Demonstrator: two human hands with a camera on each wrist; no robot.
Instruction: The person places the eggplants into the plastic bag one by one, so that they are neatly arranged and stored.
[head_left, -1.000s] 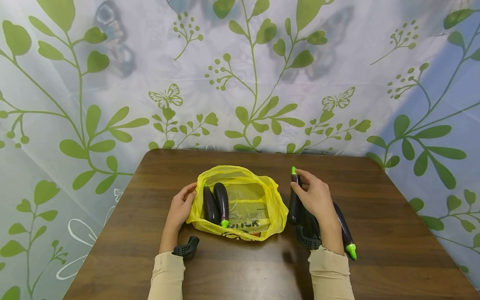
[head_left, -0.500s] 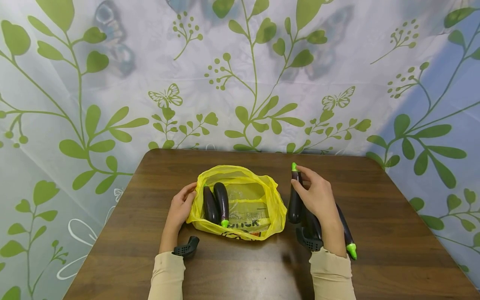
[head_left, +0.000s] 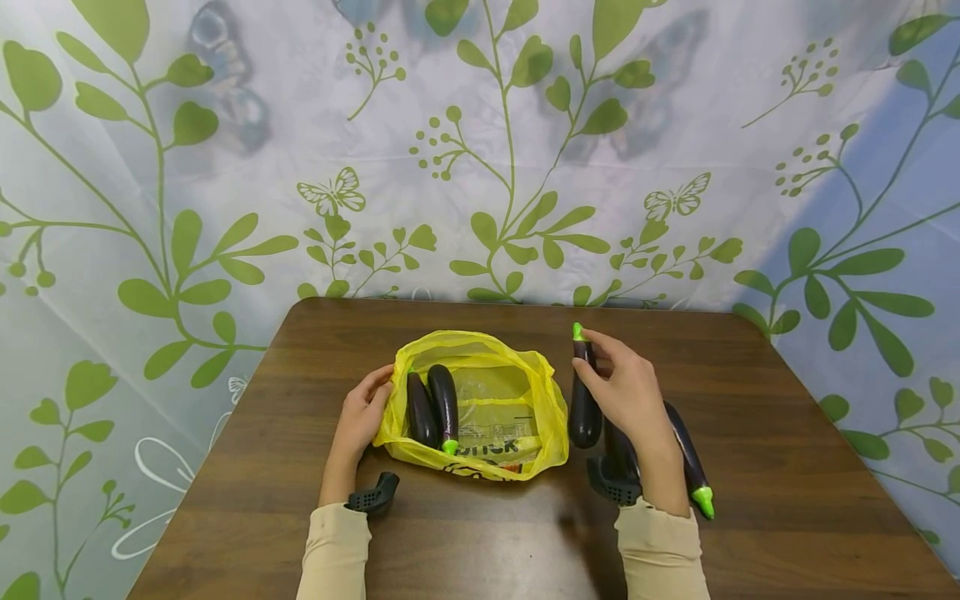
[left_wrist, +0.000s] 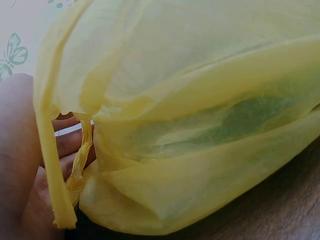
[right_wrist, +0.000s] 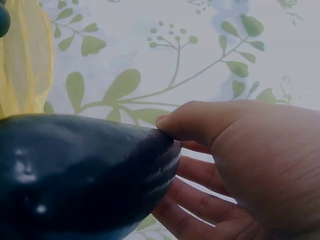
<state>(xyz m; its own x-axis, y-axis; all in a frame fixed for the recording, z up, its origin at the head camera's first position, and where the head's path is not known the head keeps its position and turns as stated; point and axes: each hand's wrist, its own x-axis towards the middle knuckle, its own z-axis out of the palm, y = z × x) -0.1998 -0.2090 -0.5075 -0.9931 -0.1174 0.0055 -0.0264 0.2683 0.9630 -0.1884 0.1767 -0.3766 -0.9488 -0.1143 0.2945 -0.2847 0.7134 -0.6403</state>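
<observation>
In the head view my right hand (head_left: 628, 390) grips a dark purple eggplant (head_left: 584, 412) near its bright green stem, which points away from me. Up close in the right wrist view, the thumb lies on top of the eggplant (right_wrist: 80, 170) and the fingers curl beneath it. A yellow plastic bag (head_left: 557, 417) stands with its mouth wide, just left of that eggplant. Inside, two eggplants lie side by side, one at the left wall (head_left: 422, 412) and another (head_left: 443, 400) beside it. My left hand (head_left: 363, 414) holds the bag's left rim; its fingers (left_wrist: 67, 145) show behind the handle.
Two more eggplants lie on the brown wooden table (head_left: 480, 533) at the right: one (head_left: 621, 454) partly hidden under my right wrist, the other (head_left: 688, 458) beyond the forearm. A patterned cloth backdrop (head_left: 480, 167) rises behind the table's far edge.
The right hand has shifted slightly left with its eggplant, now closer to the bag's right side. The left hand has stayed at the rim.
</observation>
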